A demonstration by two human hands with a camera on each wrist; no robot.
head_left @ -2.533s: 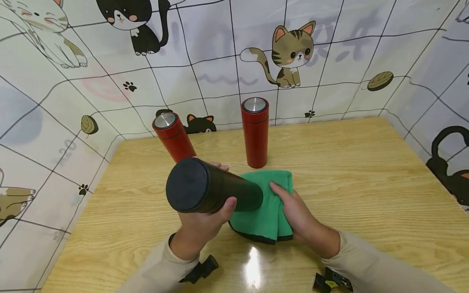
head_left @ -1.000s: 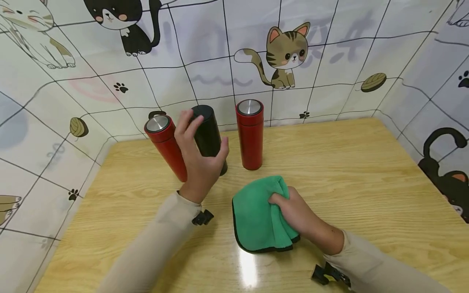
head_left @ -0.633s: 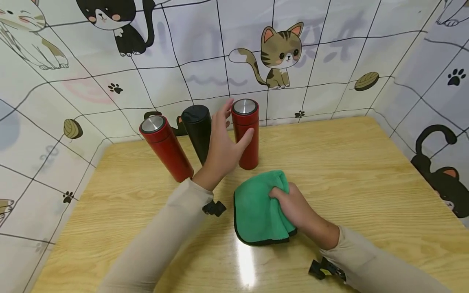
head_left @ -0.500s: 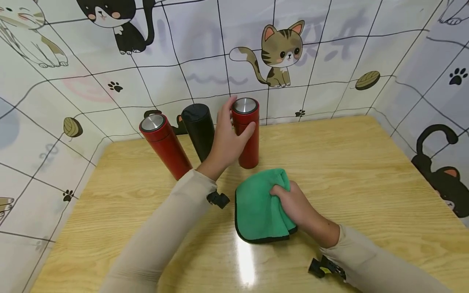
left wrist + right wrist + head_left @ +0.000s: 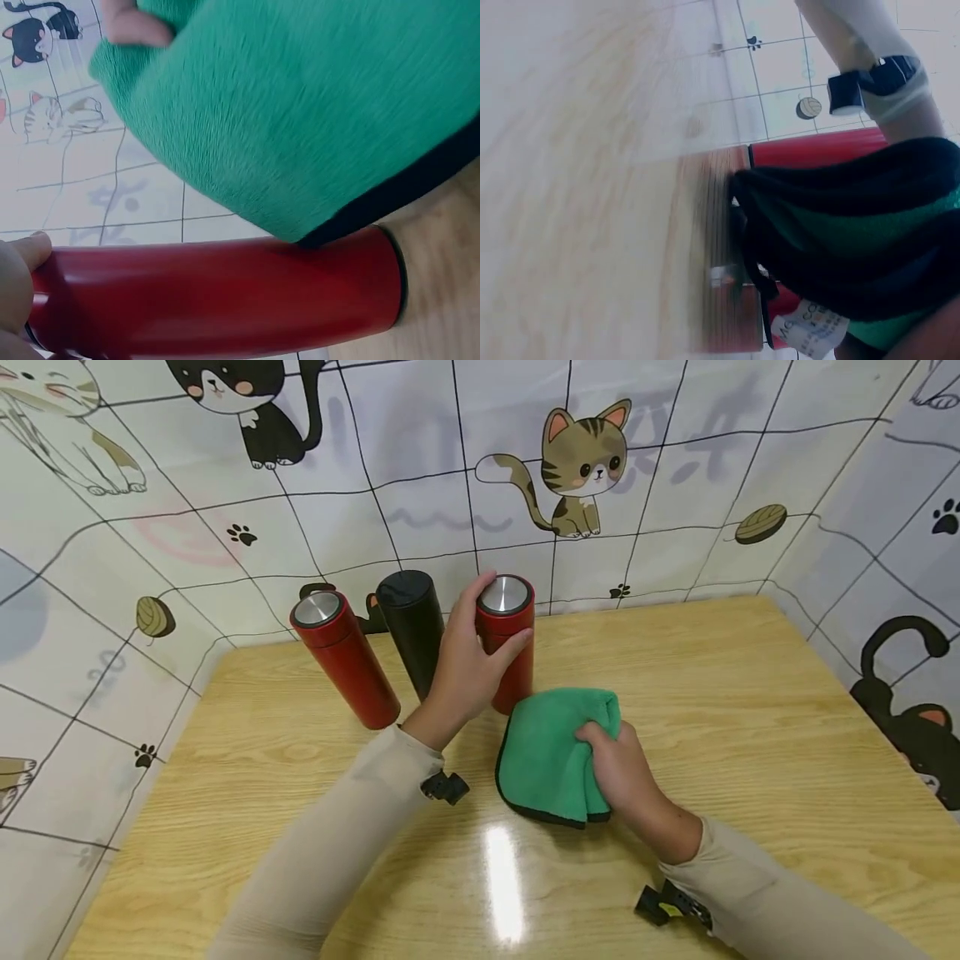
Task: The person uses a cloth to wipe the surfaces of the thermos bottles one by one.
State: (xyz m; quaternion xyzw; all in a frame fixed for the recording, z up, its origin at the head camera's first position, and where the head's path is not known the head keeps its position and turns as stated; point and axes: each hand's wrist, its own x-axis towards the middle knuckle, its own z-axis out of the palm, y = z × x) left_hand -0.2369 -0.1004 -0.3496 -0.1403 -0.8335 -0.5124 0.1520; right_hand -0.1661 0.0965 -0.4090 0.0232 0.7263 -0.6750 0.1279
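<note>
My left hand grips the right-hand red thermos near its steel-topped lid, with the thumb on its front. In the left wrist view the red thermos lies across the lower part, with fingertips at its lid end. Whether its base touches the table I cannot tell. A folded green cloth with black edging is bunched in my right hand, thumb on top. One corner of the cloth comes up close to the thermos's lower side. A white printed label hangs from the cloth in the right wrist view.
Left of my left hand stand a second red thermos and a black thermos, side by side on the wooden table. Cat-print sheeting rises behind the table and at both sides. Each wrist carries a small black camera.
The black thermos went from my left hand to a spot between the red ones. My left hand then moved right and took hold of the right-hand red thermos. The cloth moved up toward it.
</note>
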